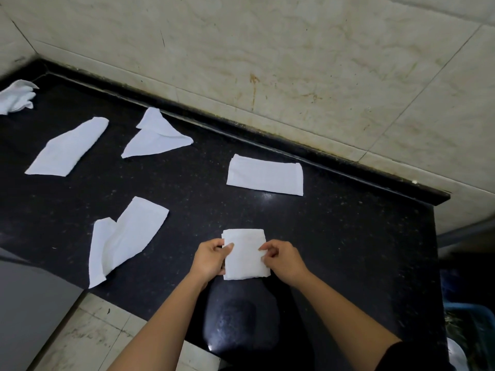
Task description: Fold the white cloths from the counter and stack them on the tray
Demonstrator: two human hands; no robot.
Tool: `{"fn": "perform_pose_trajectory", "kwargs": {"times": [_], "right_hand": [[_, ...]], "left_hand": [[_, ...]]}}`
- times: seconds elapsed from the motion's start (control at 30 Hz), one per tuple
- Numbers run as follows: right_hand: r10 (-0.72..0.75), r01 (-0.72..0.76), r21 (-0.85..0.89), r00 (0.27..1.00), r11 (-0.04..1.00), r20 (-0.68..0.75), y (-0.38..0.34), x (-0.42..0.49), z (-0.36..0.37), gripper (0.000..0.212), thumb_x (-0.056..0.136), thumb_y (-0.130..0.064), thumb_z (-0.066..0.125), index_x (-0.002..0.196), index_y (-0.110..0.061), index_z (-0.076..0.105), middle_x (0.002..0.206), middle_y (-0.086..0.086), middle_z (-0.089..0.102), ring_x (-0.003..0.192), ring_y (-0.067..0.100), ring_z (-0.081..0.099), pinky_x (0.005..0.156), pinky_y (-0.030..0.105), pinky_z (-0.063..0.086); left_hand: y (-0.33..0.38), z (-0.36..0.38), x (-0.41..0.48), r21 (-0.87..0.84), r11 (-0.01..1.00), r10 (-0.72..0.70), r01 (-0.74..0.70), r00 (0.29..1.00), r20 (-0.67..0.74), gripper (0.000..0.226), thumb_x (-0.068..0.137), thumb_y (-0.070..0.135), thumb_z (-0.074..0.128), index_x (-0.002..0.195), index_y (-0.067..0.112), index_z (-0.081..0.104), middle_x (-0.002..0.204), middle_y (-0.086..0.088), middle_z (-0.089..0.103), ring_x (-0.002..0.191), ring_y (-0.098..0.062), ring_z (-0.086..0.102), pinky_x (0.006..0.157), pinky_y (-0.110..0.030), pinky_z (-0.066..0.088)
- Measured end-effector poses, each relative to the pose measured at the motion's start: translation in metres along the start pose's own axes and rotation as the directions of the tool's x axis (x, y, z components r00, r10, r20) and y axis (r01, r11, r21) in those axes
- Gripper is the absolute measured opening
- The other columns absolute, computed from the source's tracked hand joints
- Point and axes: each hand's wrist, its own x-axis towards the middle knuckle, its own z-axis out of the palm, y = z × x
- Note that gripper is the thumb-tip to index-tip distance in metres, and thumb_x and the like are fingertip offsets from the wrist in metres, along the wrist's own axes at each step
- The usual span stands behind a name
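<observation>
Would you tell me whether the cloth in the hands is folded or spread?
Folded: the cloth is a compact rectangle, pinched by left hand and right hand.

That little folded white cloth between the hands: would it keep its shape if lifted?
Probably floppy: the small folded white cloth looks soft, like the loose white cloth lying limp nearby. Lifted carelessly it may unfold, so the left hand and right hand pinching its sides likely help. Thin, so probably light.

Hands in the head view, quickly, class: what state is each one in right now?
Left hand: pinches the left edge of the folded white cloth.
Right hand: pinches its right edge.
</observation>
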Motion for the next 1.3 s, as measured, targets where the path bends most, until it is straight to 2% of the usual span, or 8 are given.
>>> {"fn": "perform_pose_trajectory", "kwargs": {"times": [0.13, 0.33, 0.5, 0.67, 0.83, 0.9, 1.07, 1.3], "right_hand": [[-0.008, 0.008, -0.034, 1.000, 0.999, -0.016, -0.001, 0.004, 0.005, 0.016, 0.087, -0.007, 0.060, 0.097, -0.018, 0.065, 0.073, -0.006, 0.058, 0.076, 0.012, 0.057, 0.070, 0.022, 0.047], [-0.020, 0.019, -0.037, 0.999, 0.999, -0.028, -0.004, 0.008, 0.006, 0.015, 0.087, -0.007, 0.060, 0.099, -0.013, 0.067, 0.073, -0.004, 0.058, 0.074, 0.012, 0.057, 0.066, 0.017, 0.045], [0.035, -0.032, 0.153, 0.999, 0.988, -0.018, -0.016, 0.017, 0.007, 0.017, 0.087, -0.003, 0.060, 0.098, -0.015, 0.065, 0.077, 0.005, 0.064, 0.063, 0.010, 0.062, 0.058, 0.016, 0.045], [0.182, -0.204, 0.347, 0.979, 0.915, 0.094, -0.026, 0.020, 0.011, 0.028, 0.089, 0.000, 0.053, 0.112, -0.015, 0.053, 0.102, 0.009, 0.066, 0.072, 0.012, 0.062, 0.054, 0.021, 0.044], [0.205, -0.227, 0.462, 0.974, 0.857, 0.098, -0.022, 0.024, 0.001, 0.037, 0.083, 0.007, 0.056, 0.112, -0.016, 0.057, 0.101, 0.007, 0.069, 0.079, 0.015, 0.064, 0.057, 0.024, 0.046], [0.141, -0.170, 0.400, 0.985, 0.901, 0.101, -0.016, 0.020, -0.004, 0.033, 0.081, 0.005, 0.065, 0.108, -0.012, 0.061, 0.089, 0.005, 0.066, 0.077, 0.012, 0.061, 0.060, 0.022, 0.048], [0.046, -0.034, -0.080, 0.987, 0.996, 0.156, 0.006, 0.006, -0.009, 0.037, 0.069, -0.006, 0.082, 0.094, -0.017, 0.058, 0.081, -0.001, 0.056, 0.066, 0.008, 0.052, 0.064, 0.021, 0.046], [0.128, -0.129, -0.059, 0.992, 0.990, -0.013, -0.005, 0.005, -0.006, 0.048, 0.076, -0.016, 0.078, 0.114, -0.011, 0.049, 0.099, 0.003, 0.056, 0.085, 0.014, 0.054, 0.060, 0.020, 0.041]], "left_hand": [[-0.001, -0.003, 0.002, 0.046, 0.999, -0.004, 0.004, 1.000, -0.012, 0.012, 0.093, 0.017, 0.062, 0.093, 0.007, 0.068, 0.084, -0.014, 0.070, 0.070, -0.021, 0.065, 0.053, -0.028, 0.055], [-0.002, -0.010, 0.004, 0.316, 0.948, 0.076, -0.034, 0.990, -0.120, 0.018, 0.085, 0.025, 0.070, 0.095, 0.016, 0.058, 0.073, -0.005, 0.068, 0.063, -0.019, 0.067, 0.054, -0.033, 0.058], [-0.007, -0.009, -0.002, 0.722, 0.658, 0.318, -0.216, 0.948, -0.006, 0.024, 0.089, 0.032, 0.061, 0.105, 0.027, 0.043, 0.091, 0.007, 0.055, 0.078, -0.016, 0.058, 0.064, -0.034, 0.050], [-0.012, -0.013, -0.001, 0.764, 0.607, 0.288, -0.220, 0.957, 0.047, 0.019, 0.093, 0.035, 0.055, 0.109, 0.029, 0.047, 0.101, 0.006, 0.050, 0.086, -0.020, 0.058, 0.071, -0.036, 0.051], [-0.009, -0.011, -0.003, 0.776, 0.598, 0.270, -0.202, 0.962, 0.043, 0.022, 0.094, 0.039, 0.052, 0.113, 0.029, 0.046, 0.101, 0.006, 0.050, 0.089, -0.020, 0.057, 0.074, -0.037, 0.051], [-0.009, -0.010, -0.005, 0.784, 0.587, 0.253, -0.204, 0.965, 0.062, 0.029, 0.092, 0.045, 0.054, 0.115, 0.029, 0.044, 0.103, 0.007, 0.048, 0.092, -0.019, 0.057, 0.073, -0.035, 0.049], [-0.009, -0.007, -0.009, 0.803, 0.561, 0.221, -0.202, 0.971, 0.089, 0.045, 0.087, 0.050, 0.060, 0.121, 0.029, 0.040, 0.114, 0.005, 0.047, 0.104, -0.018, 0.052, 0.075, -0.031, 0.045], [-0.008, -0.007, -0.010, 0.705, 0.692, 0.128, -0.154, 0.988, 0.090, 0.058, 0.081, 0.032, 0.074, 0.129, 0.025, 0.042, 0.122, 0.000, 0.039, 0.103, -0.022, 0.055, 0.093, -0.034, 0.047]]}}
